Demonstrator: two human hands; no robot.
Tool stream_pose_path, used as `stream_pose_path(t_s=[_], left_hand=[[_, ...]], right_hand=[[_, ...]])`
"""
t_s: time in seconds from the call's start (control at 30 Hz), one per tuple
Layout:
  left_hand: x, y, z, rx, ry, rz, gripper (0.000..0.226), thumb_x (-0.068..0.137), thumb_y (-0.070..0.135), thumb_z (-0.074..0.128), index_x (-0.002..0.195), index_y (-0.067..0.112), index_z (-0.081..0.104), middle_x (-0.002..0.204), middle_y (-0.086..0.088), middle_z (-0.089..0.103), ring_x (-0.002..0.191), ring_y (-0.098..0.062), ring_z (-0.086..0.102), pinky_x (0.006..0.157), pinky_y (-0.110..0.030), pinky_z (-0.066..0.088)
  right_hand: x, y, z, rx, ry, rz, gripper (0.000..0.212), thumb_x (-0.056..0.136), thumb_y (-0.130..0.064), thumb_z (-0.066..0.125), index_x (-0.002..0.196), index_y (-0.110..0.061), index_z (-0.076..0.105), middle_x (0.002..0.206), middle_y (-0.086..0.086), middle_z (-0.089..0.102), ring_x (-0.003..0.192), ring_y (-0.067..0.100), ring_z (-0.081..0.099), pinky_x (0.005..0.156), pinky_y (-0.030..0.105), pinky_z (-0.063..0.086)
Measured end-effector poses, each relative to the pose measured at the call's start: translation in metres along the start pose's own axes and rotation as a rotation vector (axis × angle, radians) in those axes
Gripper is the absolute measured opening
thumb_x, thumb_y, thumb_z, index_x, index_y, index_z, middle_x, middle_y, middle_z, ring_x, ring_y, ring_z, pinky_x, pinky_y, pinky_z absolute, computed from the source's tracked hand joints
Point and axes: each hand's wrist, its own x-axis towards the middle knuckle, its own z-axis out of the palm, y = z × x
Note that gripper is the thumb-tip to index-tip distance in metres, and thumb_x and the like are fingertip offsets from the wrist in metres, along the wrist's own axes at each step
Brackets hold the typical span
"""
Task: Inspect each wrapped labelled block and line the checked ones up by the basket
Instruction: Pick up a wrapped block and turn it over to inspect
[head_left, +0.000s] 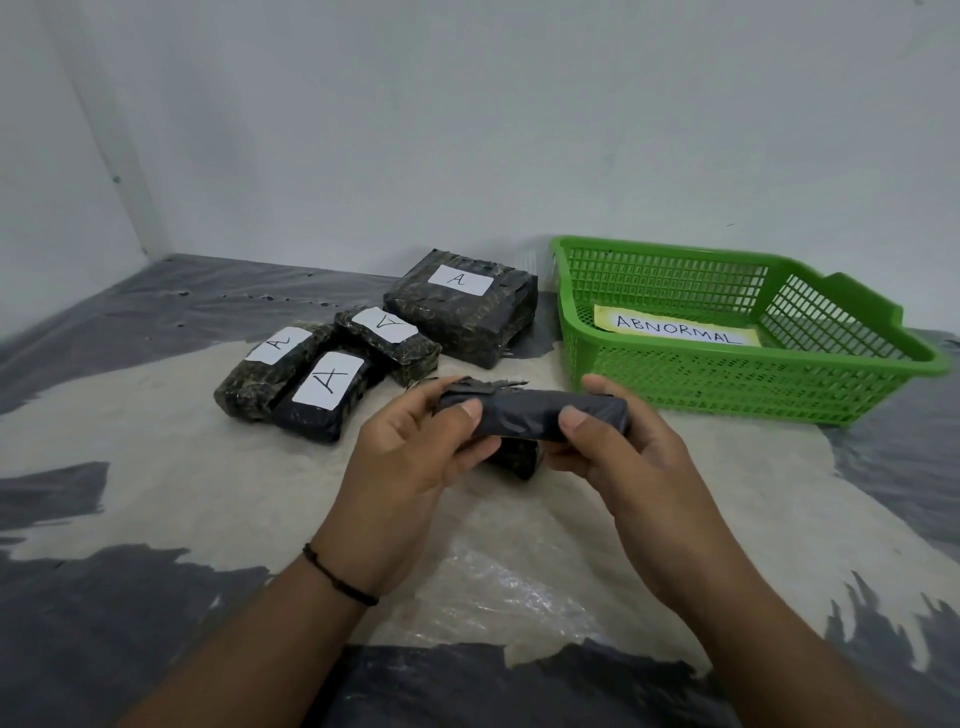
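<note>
I hold a dark wrapped block (530, 413) lengthwise between both hands, above the pale mat; its label is not visible from here. My left hand (415, 457) grips its left end, where a torn flap of wrap sticks up, and my right hand (623, 457) grips its right end. Several wrapped blocks with white "A" labels lie behind: a large one (462, 306) beside the basket, and three small ones (389, 335) (324, 395) (270, 369) to its left. The green basket (737, 387) stands at the right.
Inside the basket lies a yellow-edged paper sign (675, 330) reading ABNORMAL. A pale worn mat (156, 467) covers a dark floor sheet. White walls close the back and left, meeting in a corner at the far left.
</note>
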Motion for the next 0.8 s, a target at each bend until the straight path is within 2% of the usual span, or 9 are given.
stream_pose_path(t_s=[0.07,0.13,0.27,0.33,0.43,0.5,0.6,0.67,0.8], left_hand=[[0.000,-0.001,0.000,0.036,0.009,0.030,0.035,0.071,0.015,0.062,0.104,0.006,0.064,0.099,-0.010,0.073,0.091,-0.019,0.069,0.079,-0.029,0.058],[0.000,-0.002,0.001,0.056,-0.002,0.039,0.034,0.068,0.016,0.066,0.102,0.013,0.064,0.093,-0.002,0.074,0.091,-0.016,0.070,0.080,-0.030,0.058],[-0.004,-0.006,0.002,0.150,0.016,0.053,0.056,0.050,0.033,0.079,0.103,0.022,0.063,0.095,0.001,0.074,0.093,-0.016,0.070,0.082,-0.031,0.056],[-0.004,-0.004,0.002,0.204,0.032,0.073,0.055,0.049,0.033,0.081,0.100,0.021,0.065,0.095,-0.001,0.075,0.091,-0.017,0.070,0.081,-0.030,0.057],[-0.004,0.001,0.002,0.210,0.046,0.075,0.050,0.055,0.021,0.084,0.101,0.017,0.065,0.093,-0.002,0.076,0.086,-0.016,0.071,0.082,-0.031,0.058],[-0.005,0.003,0.003,0.195,0.043,0.079,0.053,0.059,0.018,0.084,0.107,0.014,0.063,0.093,-0.001,0.076,0.086,-0.013,0.071,0.079,-0.028,0.058],[-0.007,0.002,0.005,0.191,0.027,0.081,0.072,0.054,0.016,0.090,0.117,0.009,0.057,0.098,-0.002,0.075,0.091,-0.012,0.071,0.074,-0.018,0.054],[-0.007,0.003,0.006,0.198,0.032,0.099,0.069,0.053,0.017,0.083,0.116,0.004,0.058,0.100,-0.007,0.075,0.091,-0.015,0.071,0.075,-0.018,0.054],[-0.005,0.005,0.002,0.230,0.000,0.121,0.059,0.056,0.019,0.080,0.110,0.003,0.062,0.100,-0.008,0.074,0.092,-0.016,0.070,0.077,-0.019,0.053]], right_hand=[[0.001,0.000,0.000,-0.017,0.021,0.017,0.062,0.062,-0.050,0.072,0.118,-0.030,0.054,0.109,-0.002,0.068,0.095,0.016,0.068,0.096,0.043,0.050],[0.001,0.000,0.000,-0.034,0.033,0.011,0.053,0.071,-0.039,0.073,0.119,-0.026,0.055,0.107,-0.001,0.068,0.094,0.019,0.069,0.096,0.043,0.050],[-0.001,0.000,0.001,-0.075,0.025,-0.003,0.048,0.078,-0.024,0.070,0.124,-0.017,0.055,0.106,0.000,0.069,0.096,0.017,0.068,0.092,0.034,0.052],[-0.003,-0.002,0.002,-0.074,0.011,-0.013,0.056,0.076,-0.028,0.071,0.127,-0.017,0.053,0.107,-0.002,0.069,0.097,0.012,0.068,0.091,0.028,0.052],[-0.005,-0.004,0.003,-0.059,-0.024,-0.008,0.071,0.068,-0.038,0.071,0.132,-0.021,0.047,0.110,-0.008,0.068,0.102,0.008,0.066,0.092,0.024,0.051],[-0.004,-0.004,0.002,-0.057,-0.025,-0.012,0.061,0.075,-0.026,0.071,0.131,-0.019,0.049,0.106,-0.007,0.070,0.099,0.009,0.067,0.089,0.023,0.052],[-0.004,-0.003,0.003,-0.040,-0.022,-0.019,0.048,0.076,-0.015,0.072,0.120,-0.017,0.054,0.095,-0.006,0.072,0.089,0.007,0.069,0.075,0.015,0.053],[-0.004,-0.003,0.003,-0.029,-0.020,-0.030,0.046,0.073,-0.018,0.073,0.116,-0.016,0.057,0.089,-0.007,0.074,0.086,0.008,0.070,0.074,0.015,0.054],[-0.004,-0.003,0.001,0.016,-0.044,-0.049,0.079,0.059,-0.046,0.069,0.130,-0.014,0.052,0.100,-0.004,0.074,0.095,0.011,0.070,0.090,0.029,0.054]])
